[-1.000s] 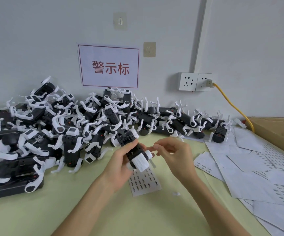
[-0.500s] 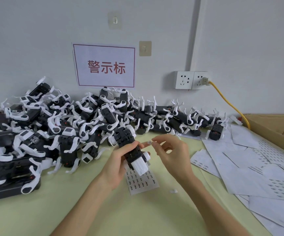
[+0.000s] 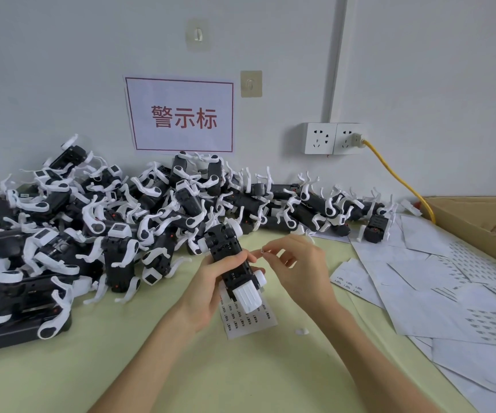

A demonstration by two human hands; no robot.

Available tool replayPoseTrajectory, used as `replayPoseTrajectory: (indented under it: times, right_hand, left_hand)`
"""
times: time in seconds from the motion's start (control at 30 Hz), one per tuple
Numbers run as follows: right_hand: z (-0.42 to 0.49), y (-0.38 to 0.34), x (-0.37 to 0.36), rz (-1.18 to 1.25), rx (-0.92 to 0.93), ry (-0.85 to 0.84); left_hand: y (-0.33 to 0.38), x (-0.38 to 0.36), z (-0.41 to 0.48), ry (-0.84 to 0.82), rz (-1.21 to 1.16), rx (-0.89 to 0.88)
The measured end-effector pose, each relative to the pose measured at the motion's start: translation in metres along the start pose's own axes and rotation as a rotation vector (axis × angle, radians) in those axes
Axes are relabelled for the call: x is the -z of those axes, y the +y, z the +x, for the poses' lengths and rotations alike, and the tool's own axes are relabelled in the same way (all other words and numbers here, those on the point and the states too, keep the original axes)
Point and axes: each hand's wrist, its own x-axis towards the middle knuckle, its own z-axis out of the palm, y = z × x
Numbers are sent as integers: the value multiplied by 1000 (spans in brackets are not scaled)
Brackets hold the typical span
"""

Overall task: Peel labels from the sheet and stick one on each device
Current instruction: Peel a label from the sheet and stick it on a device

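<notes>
My left hand (image 3: 208, 281) grips a black and white device (image 3: 234, 263) above the table, its white end toward me. Under that hand hangs a small label sheet (image 3: 248, 318), partly hidden by the device; I cannot tell whether the fingers hold it. My right hand (image 3: 297, 266) pinches a tiny peeled label (image 3: 263, 251) between thumb and forefinger, just right of the device and a little apart from it.
A big heap of black and white devices (image 3: 92, 228) fills the left and back of the pale green table (image 3: 181, 368). Used white backing sheets (image 3: 449, 293) cover the right side. A cardboard box (image 3: 476, 222) stands far right, with a yellow cable (image 3: 398, 177) from the wall socket.
The camera view has shifted slightly. My right hand has brought the peeled label a little closer to the device, which my left hand keeps holding almost still.
</notes>
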Motion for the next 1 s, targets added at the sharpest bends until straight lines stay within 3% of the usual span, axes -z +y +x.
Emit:
replayPoseTrajectory:
  times: [0.23,1.0]
  right_hand:
    - [0,3,-1,-39,-9,28]
    - [-1,7,-3,-146,-112,-137]
  left_hand:
    - [-2,-1,0,-43,25,-4]
    - [-15,9,11,-67,224,-46]
